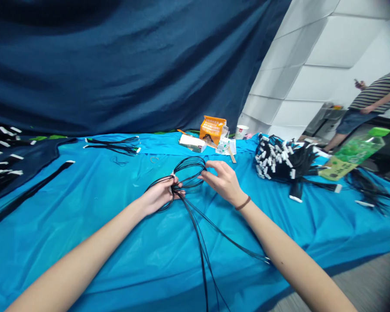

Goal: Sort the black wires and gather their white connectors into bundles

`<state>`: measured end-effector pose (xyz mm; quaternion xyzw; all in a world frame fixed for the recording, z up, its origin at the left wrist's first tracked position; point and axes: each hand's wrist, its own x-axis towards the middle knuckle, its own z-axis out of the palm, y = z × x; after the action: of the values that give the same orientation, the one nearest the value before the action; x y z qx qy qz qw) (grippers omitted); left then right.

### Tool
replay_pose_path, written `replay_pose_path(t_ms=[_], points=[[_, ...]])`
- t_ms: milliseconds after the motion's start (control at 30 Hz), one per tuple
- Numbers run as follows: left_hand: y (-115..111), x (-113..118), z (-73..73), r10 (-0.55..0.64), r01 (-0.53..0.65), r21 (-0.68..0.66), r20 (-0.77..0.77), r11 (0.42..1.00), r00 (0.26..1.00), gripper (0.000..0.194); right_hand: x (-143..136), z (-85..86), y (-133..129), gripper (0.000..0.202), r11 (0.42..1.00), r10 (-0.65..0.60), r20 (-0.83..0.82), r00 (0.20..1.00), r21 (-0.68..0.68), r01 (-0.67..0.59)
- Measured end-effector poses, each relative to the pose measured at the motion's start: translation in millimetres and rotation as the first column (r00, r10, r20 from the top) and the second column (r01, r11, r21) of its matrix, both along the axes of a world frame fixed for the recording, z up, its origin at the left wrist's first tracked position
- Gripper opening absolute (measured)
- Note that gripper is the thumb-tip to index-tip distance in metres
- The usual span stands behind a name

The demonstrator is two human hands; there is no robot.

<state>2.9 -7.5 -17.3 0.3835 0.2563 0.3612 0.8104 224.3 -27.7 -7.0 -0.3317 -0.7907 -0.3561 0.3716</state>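
Observation:
Between my hands is a bundle of thin black cables (190, 164), looped into coils above the blue cloth. My left hand (162, 193) is closed around the middle of the bundle, where the loops cross. With thumb and fingers pinched, my right hand (221, 178) grips the right side of the upper loop. Loose cable ends trail down toward the front edge, and one strand group ends in small white tips (267, 260) beside my right forearm. A small white bit shows at my left fingertips; what it is I cannot make out.
A heap of black cables with white connectors (274, 158) lies at right, near a green-capped bottle (355, 154). An orange package (213, 130) and a paper cup (241, 131) stand at the back. More cables (117, 145) lie at left. A person (373, 97) stands far right.

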Motion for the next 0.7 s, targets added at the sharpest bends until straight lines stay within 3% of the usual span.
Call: replay_pose_path(t_ms=[200, 333, 433, 533, 700], points=[[-1.2, 0.9, 1.8, 0.006, -0.006, -0.008, 0.018, 1.000, 1.000, 0.010, 2.5, -4.8, 1.3, 0.006, 0.999, 0.018, -0.012, 1.000, -0.029, -0.018], [-1.9, 5.8, 2.4, 0.103, -0.099, -0.072, 0.047, 0.992, 0.994, 0.017, -5.3, -6.8, -4.8, 0.018, 0.993, -0.056, 0.058, 0.997, 0.111, 0.049], [-1.3, 8.5, 0.7, 0.147, -0.142, -0.081, 0.066, 0.987, 0.987, 0.017, -19.5, -8.0, -11.0, 0.013, 0.974, 0.072, 0.152, 0.986, 0.202, -0.102], [-2.2, 10.4, -0.7, 0.167, -0.158, -0.103, 0.089, 0.982, 0.982, 0.015, -32.8, -9.8, -13.9, 0.011, 0.956, 0.261, 0.226, 0.938, 0.071, -0.283], [-8.5, 14.4, 0.5, 0.120, -0.108, -0.114, 0.110, 0.988, 0.987, 0.015, -40.6, -13.4, -14.5, 0.009, 0.966, 0.258, 0.171, 0.951, -0.063, -0.251]])
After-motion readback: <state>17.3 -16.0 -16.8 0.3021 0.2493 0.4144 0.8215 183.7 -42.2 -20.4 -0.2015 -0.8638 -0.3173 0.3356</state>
